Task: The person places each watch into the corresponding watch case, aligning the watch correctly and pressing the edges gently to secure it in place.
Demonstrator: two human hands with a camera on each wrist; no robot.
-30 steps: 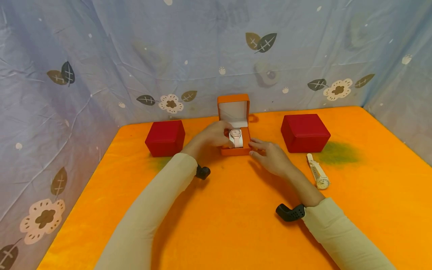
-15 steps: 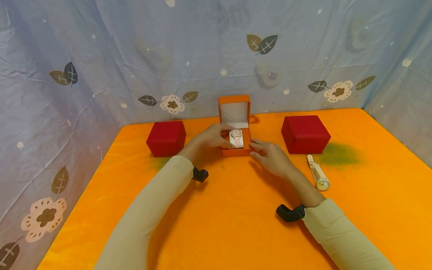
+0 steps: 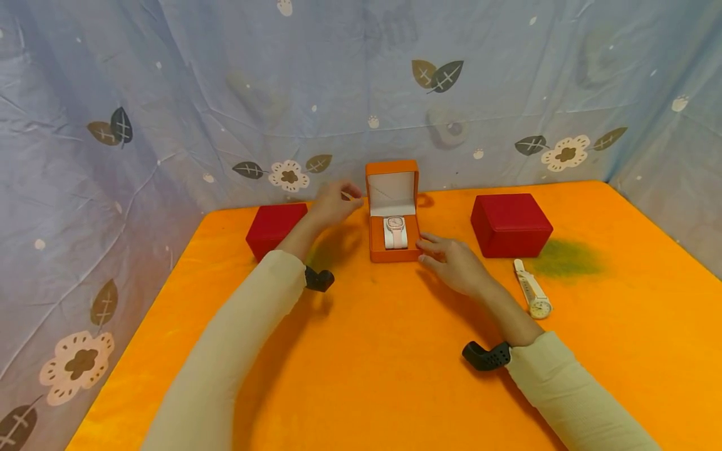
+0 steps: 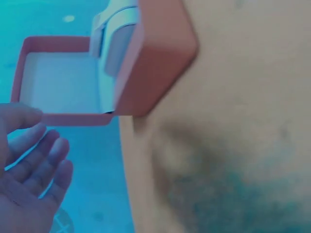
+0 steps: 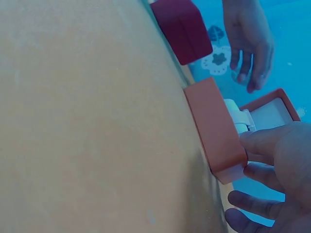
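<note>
An orange watch box [image 3: 389,255] stands at the back middle of the table with its lid [image 3: 393,167] raised. Inside, a pink-strapped watch [image 3: 397,235] sits round a white cushion. My left hand [image 3: 335,203] is in the air left of the lid, its fingers loosely bent and holding nothing; in the left wrist view its thumb and index finger overlap the lid's rim [image 4: 77,119]. At the box's right front corner rests my right hand [image 3: 459,266], fingers fairly straight, the thumb at the rim and fingertips against the side, as the right wrist view shows.
A red box [image 3: 276,224] stands at the left, partly behind my left forearm. Another red box [image 3: 510,224] is at the right, with a white-strapped watch [image 3: 532,290] lying in front of it. A patterned curtain [image 3: 338,94] hangs behind the orange tabletop [image 3: 372,369].
My left hand has let go of the watch in the box and moved up and left, beside the raised lid. My right hand has stayed at the box's corner.
</note>
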